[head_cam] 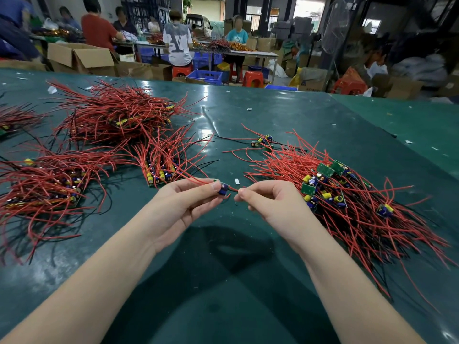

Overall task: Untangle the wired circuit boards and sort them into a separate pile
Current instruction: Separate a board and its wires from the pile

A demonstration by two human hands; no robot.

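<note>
Far left edge, mid-height: small bundle (15,119) of red wires, cut off by the frame. Lower left: big flat pile (47,192) of boards with red and black wires fanning out over the green tabletop (285,115). Upper left: larger heap (116,115), mostly red wire, a few yellow parts showing. Left of centre, just above the left hand: neat stack (160,173) of boards, blue and yellow capacitors up, wires sweeping toward the top of the frame.

Centre: left hand (183,207) palm-up, fingers curled, thumb and fingertips pinching one board (223,189) with a blue capacitor. Its red wire runs up-left over the fingers toward the stack. Right hand (268,202) just beside it, fingers curled in, thumb and forefinger pinching a short red lead (233,188) that comes off the board. Both hands are raised above the tabletop, close but not touching. White scrap (237,181) lies on the tabletop just above the gap between them.

Centre right, higher up: a few loose boards (263,141) with wires, apart from the piles. Right: tangled pile (347,194), green boards at mixed angles, red and black wires trailing to lower right.

Top of frame: people at other tables, cardboard boxes, blue crates, red stools.
</note>
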